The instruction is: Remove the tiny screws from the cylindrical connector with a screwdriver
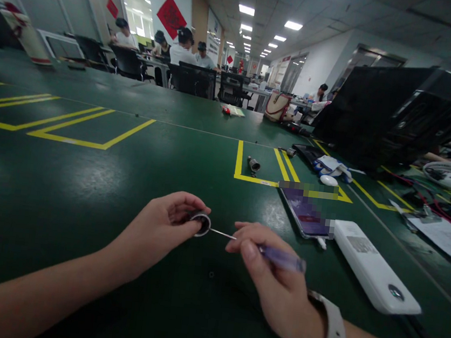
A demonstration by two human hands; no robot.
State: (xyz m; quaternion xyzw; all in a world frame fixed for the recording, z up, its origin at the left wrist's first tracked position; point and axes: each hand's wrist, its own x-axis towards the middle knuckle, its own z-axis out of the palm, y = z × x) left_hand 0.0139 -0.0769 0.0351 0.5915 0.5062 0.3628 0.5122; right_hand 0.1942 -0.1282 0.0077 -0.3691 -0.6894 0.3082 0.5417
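Observation:
Between the thumb and fingers of my left hand [162,224] is a dark metal cylindrical part [204,225], its round open end turned toward the right. My right hand [271,272] is closed around a screwdriver with a translucent purple handle [283,258]. The thin shaft [222,234] points left, and its tip meets the rim of the metal part; whether it sits in a screw cannot be made out. A tiny ring-like piece [210,275] lies on the green table [115,281] below my hands.
A similar metal part [253,164] lies inside yellow tape markings [238,159]. To the right are a phone [304,213], a white power bank [375,267], and a white-and-blue glove [334,166]. Wires [445,202] and a black computer case [390,112] stand farther right. People sit in the background.

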